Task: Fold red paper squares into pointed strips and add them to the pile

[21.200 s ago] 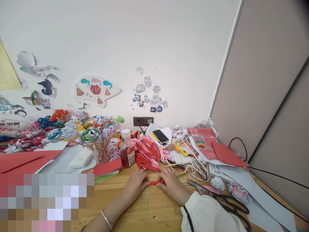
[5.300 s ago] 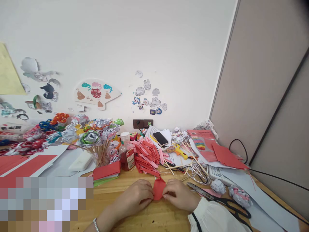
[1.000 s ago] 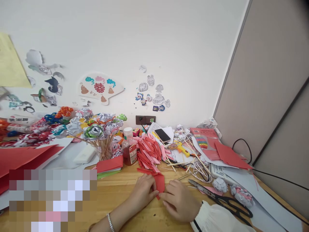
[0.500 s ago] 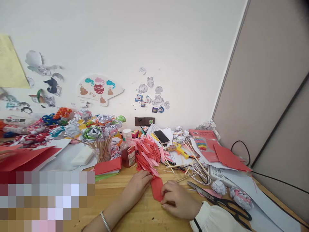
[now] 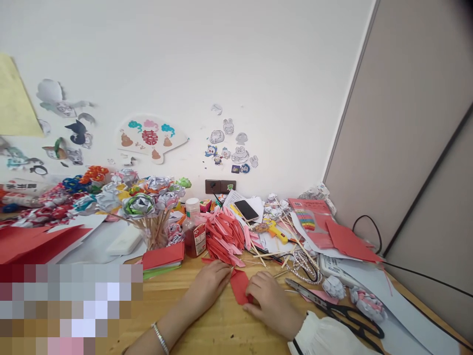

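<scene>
A small folded piece of red paper (image 5: 239, 283) lies on the wooden table between my hands. My left hand (image 5: 211, 285) presses and grips its far left end with bent fingers. On the right edge of the paper, the fingers and thumb of my right hand (image 5: 271, 303) are closed and cover part of it. Just beyond my hands sits a heap of folded red and pink paper strips (image 5: 225, 234). To the left of my left hand is a stack of red and green paper (image 5: 162, 257).
Scissors (image 5: 334, 313) lie to my right, near crumpled paper balls (image 5: 333, 287) and a bead string (image 5: 303, 268). Further back are a glue gun (image 5: 277, 231), a phone (image 5: 246, 210), a bottle (image 5: 194, 236) and paper flowers (image 5: 140, 203). A pixelated block hides the lower left.
The fingers of my right hand have shifted slightly along the right edge of the red paper. A hand at the far left has left the view. The view shifts slightly.
</scene>
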Tool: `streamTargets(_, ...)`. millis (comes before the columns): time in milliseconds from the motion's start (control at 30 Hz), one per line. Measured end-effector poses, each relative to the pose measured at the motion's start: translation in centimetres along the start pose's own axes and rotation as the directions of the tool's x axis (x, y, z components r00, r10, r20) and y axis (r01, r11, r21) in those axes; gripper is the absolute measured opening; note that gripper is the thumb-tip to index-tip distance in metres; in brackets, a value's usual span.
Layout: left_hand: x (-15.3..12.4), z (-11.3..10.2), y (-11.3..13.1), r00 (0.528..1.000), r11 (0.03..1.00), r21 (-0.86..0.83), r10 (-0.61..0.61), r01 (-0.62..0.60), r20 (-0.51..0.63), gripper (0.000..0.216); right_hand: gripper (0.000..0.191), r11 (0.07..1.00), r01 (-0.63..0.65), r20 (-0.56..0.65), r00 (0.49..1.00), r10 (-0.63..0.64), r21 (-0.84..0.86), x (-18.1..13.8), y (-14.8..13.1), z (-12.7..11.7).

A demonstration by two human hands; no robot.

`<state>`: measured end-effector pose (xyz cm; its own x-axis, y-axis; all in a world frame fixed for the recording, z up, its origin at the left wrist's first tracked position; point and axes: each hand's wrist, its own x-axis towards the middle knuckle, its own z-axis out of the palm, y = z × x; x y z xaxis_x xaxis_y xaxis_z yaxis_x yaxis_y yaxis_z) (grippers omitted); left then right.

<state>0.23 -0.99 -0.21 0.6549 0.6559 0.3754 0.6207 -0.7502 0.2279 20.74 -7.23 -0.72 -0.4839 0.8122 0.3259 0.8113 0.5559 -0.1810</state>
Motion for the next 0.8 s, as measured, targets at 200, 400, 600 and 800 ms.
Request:
streamTargets(200, -0.3, -0.4, -0.5, 0.998, 0.993, 0.114, 0.047, -0.041, -0.051, 0.021, 0.013, 0.992, 0.122, -0.025, 0.992, -0.123, -0.039, -0.2, 0.7, -0.2)
streamTargets(400, -0.6, 0.7, -1.1, 0.985, 0.984, 0.076, 0.167, -0.163, -0.05, 0.023, 0.016, 0.963, 0.256, -0.151, 0.952, -0.267, -0.087, 0.0, 1.7, -0.5)
streamTargets(600, -0.4, 0.4, -0.7, 0.982, 0.976, 0.114, 0.186, -0.186, 0.015, 0.014, 0.017, 0.985, 0.118, -0.228, 0.963, -0.145, -0.126, 0.0, 2.2, 0.2)
streamTargets(800, -0.3, 0.0, 0.1, 0.972, 0.935, 0.266, 0.227, -0.234, 0.06, 0.016, 0.012, 0.999, -0.018, -0.201, 0.979, 0.009, -0.043, 0.2, 2.3, 0.4)
